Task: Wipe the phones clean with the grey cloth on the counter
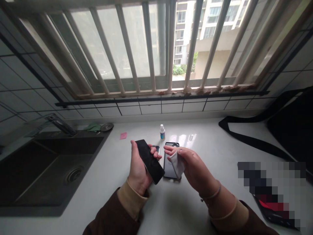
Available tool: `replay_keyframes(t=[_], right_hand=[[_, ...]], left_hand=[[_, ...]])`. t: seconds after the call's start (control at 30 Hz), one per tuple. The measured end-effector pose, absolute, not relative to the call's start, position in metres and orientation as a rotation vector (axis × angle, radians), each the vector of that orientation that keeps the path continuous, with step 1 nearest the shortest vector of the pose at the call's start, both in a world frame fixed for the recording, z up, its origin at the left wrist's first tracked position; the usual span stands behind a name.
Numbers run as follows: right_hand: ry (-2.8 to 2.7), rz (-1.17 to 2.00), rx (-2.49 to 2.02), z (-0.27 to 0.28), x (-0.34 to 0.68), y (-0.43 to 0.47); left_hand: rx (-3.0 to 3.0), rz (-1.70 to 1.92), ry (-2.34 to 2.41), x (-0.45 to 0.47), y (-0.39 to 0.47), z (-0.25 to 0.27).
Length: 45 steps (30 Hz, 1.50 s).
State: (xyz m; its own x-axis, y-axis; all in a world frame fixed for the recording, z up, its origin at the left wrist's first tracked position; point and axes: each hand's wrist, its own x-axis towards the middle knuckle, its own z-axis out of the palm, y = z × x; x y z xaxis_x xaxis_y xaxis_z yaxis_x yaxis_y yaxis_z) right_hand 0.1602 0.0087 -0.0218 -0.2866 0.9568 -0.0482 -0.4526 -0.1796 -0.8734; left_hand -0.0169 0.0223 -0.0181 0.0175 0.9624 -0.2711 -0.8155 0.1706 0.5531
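A black smartphone (149, 160) lies tilted across my left hand (139, 169), dark screen up, with my fingers curled round its far edge. My right hand (193, 163) pinches a folded light grey cloth (178, 164), held just right of the phone and apart from it. Under that hand a phone case (168, 169) with a dark rim and a round camera opening rests on the counter, partly hidden. Behind my left fingers a small dark item (156, 149) shows only in part. A small white bottle (162, 133) with a blue label stands upright beyond both hands.
On the left is a dark sink (49, 176) with a chrome faucet (60, 124). A pink paper square (123, 135) and a small clear piece (191, 137) lie on the white counter (102, 182). A black strap (251, 140) and a pixelated item are at right. A barred window rises behind.
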Motion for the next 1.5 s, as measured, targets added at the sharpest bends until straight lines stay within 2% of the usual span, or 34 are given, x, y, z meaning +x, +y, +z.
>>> replay_keyframes(t=[0.13,0.23,0.37,0.63,0.77,1.0,1.27,1.4,1.5], right_hand=[[-0.957,1.933,-0.797,-0.026,0.156,0.008],[-0.928,1.964,-0.79,-0.03,0.156,0.007],[-0.936,1.905,-0.795,-0.032,0.158,0.008],[-1.697,1.699,-0.722,-0.022,0.162,0.006],[-1.805,1.632,-0.738,-0.023,0.161,0.006],[-1.544,1.645,-0.781,-0.026,0.161,0.009],[-0.938,2.15,-0.424,-0.02,0.157,-0.006],[-0.898,2.258,-0.334,-0.017,0.156,-0.011],[-0.921,2.293,-0.432,-0.017,0.158,-0.008]], left_hand=[[0.261,1.563,0.747,-0.017,0.026,-0.022],[0.258,1.634,0.787,-0.017,0.027,-0.023],[0.24,1.641,0.802,-0.017,0.025,-0.021],[0.614,1.519,0.941,-0.014,0.019,-0.029],[0.689,1.509,1.027,-0.013,0.018,-0.034],[0.665,1.443,0.976,-0.01,0.018,-0.024],[0.728,1.428,0.63,-0.019,0.001,-0.007],[0.658,1.391,0.477,-0.015,-0.006,-0.004],[0.547,1.38,0.479,-0.012,-0.002,-0.004]])
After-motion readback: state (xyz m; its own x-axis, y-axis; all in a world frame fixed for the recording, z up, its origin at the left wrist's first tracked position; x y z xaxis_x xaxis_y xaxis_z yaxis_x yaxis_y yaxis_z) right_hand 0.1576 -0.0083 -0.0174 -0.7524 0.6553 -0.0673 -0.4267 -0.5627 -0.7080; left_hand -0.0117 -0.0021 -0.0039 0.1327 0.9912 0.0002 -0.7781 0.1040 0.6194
